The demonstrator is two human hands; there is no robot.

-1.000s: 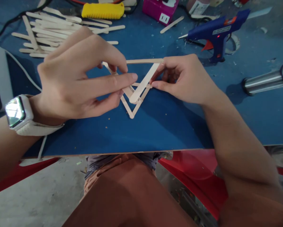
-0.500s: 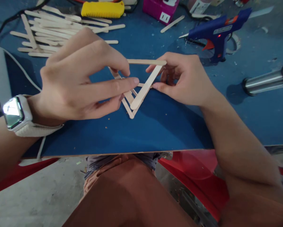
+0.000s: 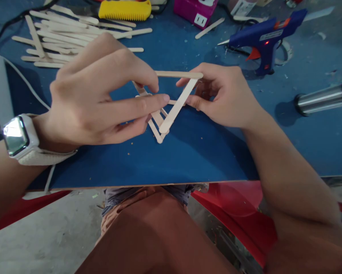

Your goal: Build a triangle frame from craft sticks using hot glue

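A triangle of wooden craft sticks (image 3: 175,74) lies on the blue board (image 3: 188,152), point toward me. My left hand (image 3: 102,91), with a white watch on its wrist, pinches the triangle's left side with thumb and fingers. My right hand (image 3: 222,95) pinches the right side, where a loose stick (image 3: 176,106) lies slanted along that edge down to the bottom corner. A short cross piece sits inside the triangle, partly hidden by my left fingers.
A pile of loose craft sticks (image 3: 59,34) lies at the back left beside a yellow-handled tool (image 3: 124,10). A blue glue gun (image 3: 262,38) rests at the back right, a pink box (image 3: 195,11) behind, a metal cylinder (image 3: 322,99) at the right. The board's front edge is near my lap.
The slanted stick under my right fingers has shifted slightly right and lined up closer with the triangle's right edge. Both hands stay pinched on the sticks.
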